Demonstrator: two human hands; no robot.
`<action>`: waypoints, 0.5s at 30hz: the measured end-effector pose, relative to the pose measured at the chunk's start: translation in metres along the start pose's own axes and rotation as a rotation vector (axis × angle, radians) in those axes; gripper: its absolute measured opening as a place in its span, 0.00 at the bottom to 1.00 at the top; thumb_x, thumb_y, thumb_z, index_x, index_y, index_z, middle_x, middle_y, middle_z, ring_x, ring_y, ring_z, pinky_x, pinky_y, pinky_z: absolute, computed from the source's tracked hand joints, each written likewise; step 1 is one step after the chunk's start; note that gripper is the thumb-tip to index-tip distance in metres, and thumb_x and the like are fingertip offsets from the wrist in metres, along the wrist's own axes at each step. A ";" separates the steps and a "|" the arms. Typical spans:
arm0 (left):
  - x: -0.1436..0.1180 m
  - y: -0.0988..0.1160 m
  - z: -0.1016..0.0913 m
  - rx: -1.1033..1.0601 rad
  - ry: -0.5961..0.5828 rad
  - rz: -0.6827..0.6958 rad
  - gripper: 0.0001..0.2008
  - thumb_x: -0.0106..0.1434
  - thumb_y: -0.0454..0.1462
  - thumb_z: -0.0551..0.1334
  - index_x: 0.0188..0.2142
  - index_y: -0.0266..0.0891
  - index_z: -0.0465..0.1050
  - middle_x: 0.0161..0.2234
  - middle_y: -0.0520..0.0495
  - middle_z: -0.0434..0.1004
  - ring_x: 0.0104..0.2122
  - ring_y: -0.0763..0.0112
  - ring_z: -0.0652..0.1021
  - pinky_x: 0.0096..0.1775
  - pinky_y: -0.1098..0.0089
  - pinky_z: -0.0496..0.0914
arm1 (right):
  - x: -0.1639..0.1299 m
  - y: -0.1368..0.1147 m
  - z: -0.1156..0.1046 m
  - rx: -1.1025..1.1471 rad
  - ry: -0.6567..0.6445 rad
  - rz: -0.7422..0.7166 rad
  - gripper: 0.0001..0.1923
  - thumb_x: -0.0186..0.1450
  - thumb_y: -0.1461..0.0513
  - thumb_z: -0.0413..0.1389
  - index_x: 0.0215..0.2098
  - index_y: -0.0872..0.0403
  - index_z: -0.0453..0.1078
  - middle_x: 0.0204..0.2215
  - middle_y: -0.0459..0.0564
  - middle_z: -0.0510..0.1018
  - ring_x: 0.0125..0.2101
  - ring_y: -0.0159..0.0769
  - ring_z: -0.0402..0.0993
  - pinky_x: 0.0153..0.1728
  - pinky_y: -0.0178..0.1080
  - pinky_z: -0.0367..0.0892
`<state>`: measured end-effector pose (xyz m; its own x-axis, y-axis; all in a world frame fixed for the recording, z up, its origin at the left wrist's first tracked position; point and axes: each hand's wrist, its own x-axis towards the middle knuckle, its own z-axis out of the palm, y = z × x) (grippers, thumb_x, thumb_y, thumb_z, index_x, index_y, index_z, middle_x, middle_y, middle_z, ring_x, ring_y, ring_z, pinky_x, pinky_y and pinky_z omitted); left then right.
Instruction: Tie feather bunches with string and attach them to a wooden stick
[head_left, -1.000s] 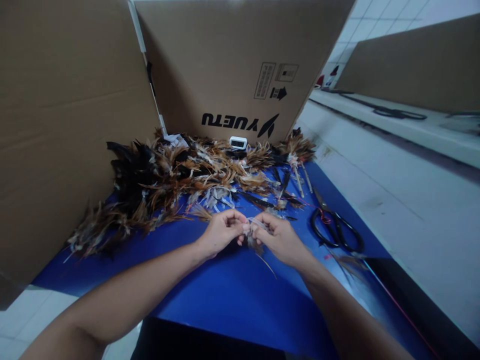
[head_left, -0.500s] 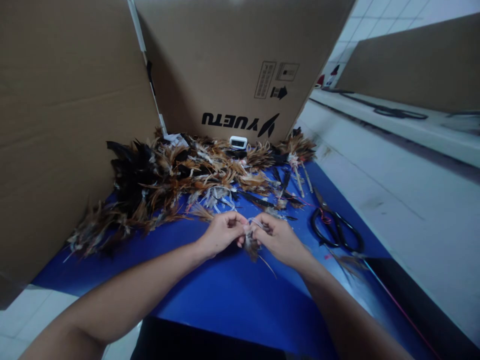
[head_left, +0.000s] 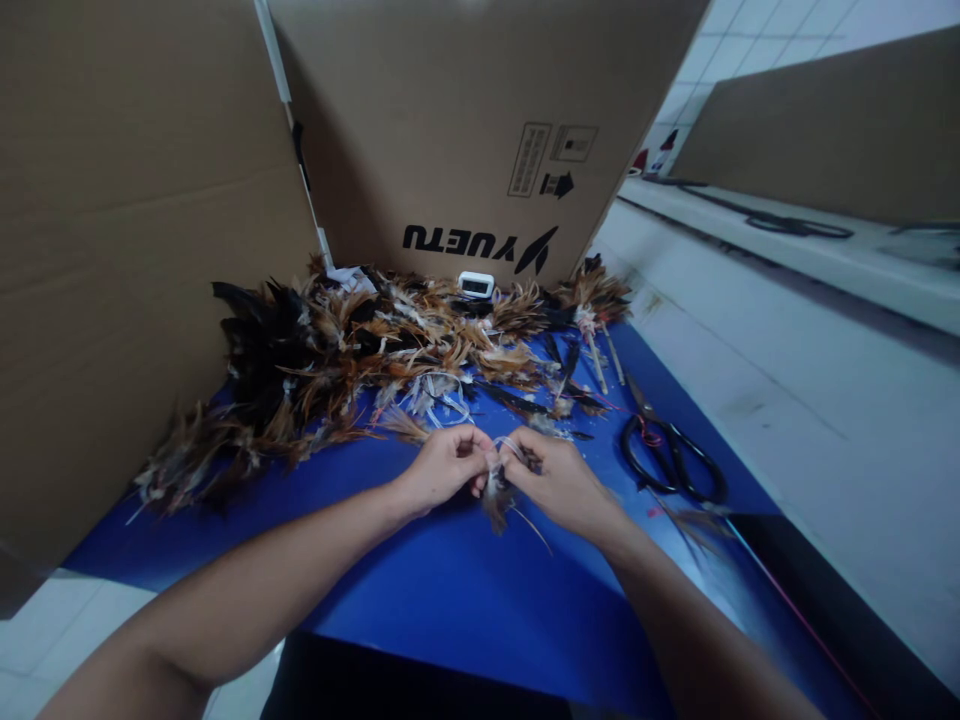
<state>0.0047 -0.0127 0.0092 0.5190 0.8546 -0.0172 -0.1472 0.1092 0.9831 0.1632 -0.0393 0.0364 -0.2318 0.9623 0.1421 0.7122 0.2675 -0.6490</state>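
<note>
Close together over the blue table, my left hand (head_left: 452,466) and my right hand (head_left: 559,474) are both closed in a pinch. Between the left fingertips is a small tuft of grey-brown feathers (head_left: 495,505), hanging downward. A pale, thin string (head_left: 507,441) loops up between the hands, and my right thumb and fingers pinch it. One thin feather shaft (head_left: 536,532) sticks out below the right hand. Just beyond the fingers lies a large heap of brown and black feathers (head_left: 390,345), with a coil of white string (head_left: 448,398) at its near edge.
Black-handled scissors (head_left: 675,465) lie to the right on the blue table (head_left: 420,620). A small white digital display (head_left: 476,286) stands before a cardboard box (head_left: 450,120). Another cardboard panel (head_left: 135,250) walls the left side. Two sticks with feathers (head_left: 598,362) lie at the back right.
The feather tuft below my fingers has shifted slightly left and hangs differently. Both hands stay almost in the same place, still pinched.
</note>
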 end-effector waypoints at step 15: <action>0.000 -0.005 0.000 0.008 -0.010 -0.006 0.13 0.53 0.42 0.63 0.27 0.34 0.64 0.15 0.56 0.64 0.15 0.82 0.65 0.19 0.78 0.64 | -0.001 0.000 0.001 -0.037 0.005 -0.021 0.08 0.60 0.63 0.48 0.23 0.53 0.62 0.17 0.39 0.61 0.19 0.28 0.55 0.20 0.32 0.50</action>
<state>0.0057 -0.0133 0.0046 0.5282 0.8488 -0.0211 -0.1371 0.1099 0.9844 0.1631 -0.0402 0.0356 -0.2437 0.9568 0.1587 0.7316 0.2888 -0.6175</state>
